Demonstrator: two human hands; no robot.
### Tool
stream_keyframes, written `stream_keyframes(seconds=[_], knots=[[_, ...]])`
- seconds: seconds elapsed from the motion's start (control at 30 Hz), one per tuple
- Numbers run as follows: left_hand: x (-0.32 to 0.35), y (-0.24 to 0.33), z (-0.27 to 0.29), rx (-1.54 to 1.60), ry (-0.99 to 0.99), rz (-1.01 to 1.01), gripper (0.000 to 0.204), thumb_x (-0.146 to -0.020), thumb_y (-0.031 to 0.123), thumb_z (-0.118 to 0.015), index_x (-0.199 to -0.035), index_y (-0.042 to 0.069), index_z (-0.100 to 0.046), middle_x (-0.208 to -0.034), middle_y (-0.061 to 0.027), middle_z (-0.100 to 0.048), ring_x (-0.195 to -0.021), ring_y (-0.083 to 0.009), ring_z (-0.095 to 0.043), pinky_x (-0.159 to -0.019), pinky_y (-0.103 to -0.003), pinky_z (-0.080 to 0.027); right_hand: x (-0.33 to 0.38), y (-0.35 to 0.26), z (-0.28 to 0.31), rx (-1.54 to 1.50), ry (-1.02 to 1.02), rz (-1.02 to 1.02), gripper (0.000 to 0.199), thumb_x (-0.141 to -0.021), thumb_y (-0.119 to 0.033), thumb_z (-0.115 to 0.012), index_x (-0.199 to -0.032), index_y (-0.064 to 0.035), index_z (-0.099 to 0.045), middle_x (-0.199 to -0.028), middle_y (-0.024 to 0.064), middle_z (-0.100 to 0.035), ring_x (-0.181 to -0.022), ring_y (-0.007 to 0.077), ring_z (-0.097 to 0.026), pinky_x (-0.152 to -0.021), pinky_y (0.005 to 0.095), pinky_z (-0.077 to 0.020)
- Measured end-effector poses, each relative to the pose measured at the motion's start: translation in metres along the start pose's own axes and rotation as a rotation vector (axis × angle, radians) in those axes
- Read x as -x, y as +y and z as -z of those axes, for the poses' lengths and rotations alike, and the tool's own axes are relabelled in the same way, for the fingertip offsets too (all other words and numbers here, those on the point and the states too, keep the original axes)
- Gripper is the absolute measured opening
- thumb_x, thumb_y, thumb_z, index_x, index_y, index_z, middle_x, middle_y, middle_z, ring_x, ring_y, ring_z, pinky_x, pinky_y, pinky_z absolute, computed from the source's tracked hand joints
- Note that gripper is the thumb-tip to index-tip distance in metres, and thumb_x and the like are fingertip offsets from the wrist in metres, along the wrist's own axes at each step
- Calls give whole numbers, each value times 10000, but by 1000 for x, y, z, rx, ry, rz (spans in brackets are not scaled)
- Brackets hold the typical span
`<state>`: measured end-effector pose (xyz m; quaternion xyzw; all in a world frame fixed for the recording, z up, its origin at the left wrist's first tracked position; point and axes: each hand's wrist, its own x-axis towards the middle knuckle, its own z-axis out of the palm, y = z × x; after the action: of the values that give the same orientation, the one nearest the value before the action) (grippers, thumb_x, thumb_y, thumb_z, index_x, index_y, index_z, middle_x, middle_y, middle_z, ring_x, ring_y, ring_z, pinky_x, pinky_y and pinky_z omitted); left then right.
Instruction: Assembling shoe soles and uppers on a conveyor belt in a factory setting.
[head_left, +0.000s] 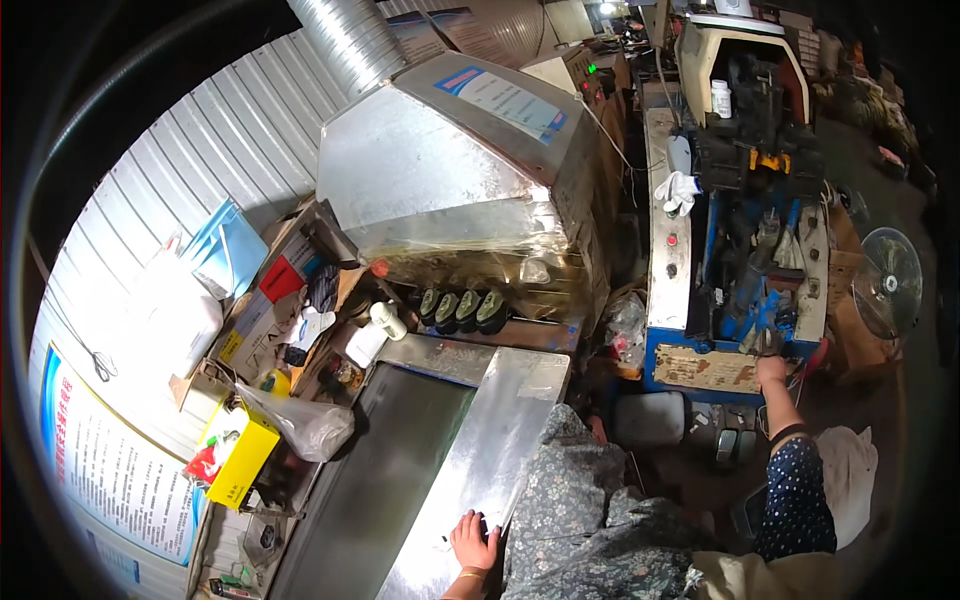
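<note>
My left hand (pixel 472 543) lies on the shiny metal ledge (pixel 470 450) beside the dark conveyor belt (pixel 385 460), fingers spread. A small dark patch shows by its fingertips; what it is cannot be made out. My right arm, in a dotted dark sleeve, reaches forward to a blue-framed machine (pixel 770 250). There my right hand (pixel 770 371) is closed at the front edge, next to a worn, pale board (pixel 705 368). What it grips is hidden. Several dark shoe-like pieces with pale green tops (pixel 465 311) stand in a row at the mouth of the metal hood (pixel 440 160).
A yellow box (pixel 243 455), a plastic bag (pixel 315 425) and a white bottle (pixel 388 320) crowd the left shelf. White gloves (pixel 678 193) lie on the machine's left side panel. A fan (pixel 888 283) stands at the right. Grey floral cloth (pixel 590 500) covers my lap.
</note>
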<state>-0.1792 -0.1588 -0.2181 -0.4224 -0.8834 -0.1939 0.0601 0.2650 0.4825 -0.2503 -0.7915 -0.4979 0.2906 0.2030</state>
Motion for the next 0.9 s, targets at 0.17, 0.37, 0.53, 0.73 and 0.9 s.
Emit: stream_keyframes(seconds=[0.17,0.37,0.53,0.73,0.9], knots=[[5,-8,2,-7,18,16,552,-835,426,-645,-1235,50,-595,-1356,-170,-561,-1258,-370,-489,-1062,-494,-322,2,-1,-16,87,123,68,369,-815,-284,-655,-958,50,-718,-982,277,-695,-969,379,-685,-825,447,-528],[6,-12,0,-6,42,-10,550,-834,425,-643,-1229,45,-593,-1326,-180,-578,-1231,-385,-508,-1042,-506,-336,31,-17,1,58,94,47,375,-812,-282,-640,-993,38,-714,-1015,277,-688,-996,406,-665,-853,453,-525],[10,-13,-2,0,54,-54,543,-877,393,-615,-1269,19,-565,-1315,-225,-561,-1214,-422,-500,-1030,-520,-362,51,-28,14,-4,45,44,393,-839,-298,-631,-1034,34,-709,-1088,283,-668,-1053,418,-638,-898,480,-512],[14,-5,-3,11,46,-39,563,-923,383,-584,-1342,13,-519,-1330,-238,-546,-1212,-437,-491,-1038,-532,-366,53,-32,16,-106,13,-2,373,-854,-279,-614,-1001,52,-707,-1075,297,-666,-1032,423,-643,-869,487,-523],[15,-12,-9,55,44,-42,587,-892,381,-615,-1329,0,-521,-1293,-243,-562,-1200,-447,-491,-1013,-555,-362,7,-2,-16,98,-96,-34,377,-861,-267,-589,-1057,38,-695,-1097,291,-665,-1046,403,-649,-878,481,-523]])
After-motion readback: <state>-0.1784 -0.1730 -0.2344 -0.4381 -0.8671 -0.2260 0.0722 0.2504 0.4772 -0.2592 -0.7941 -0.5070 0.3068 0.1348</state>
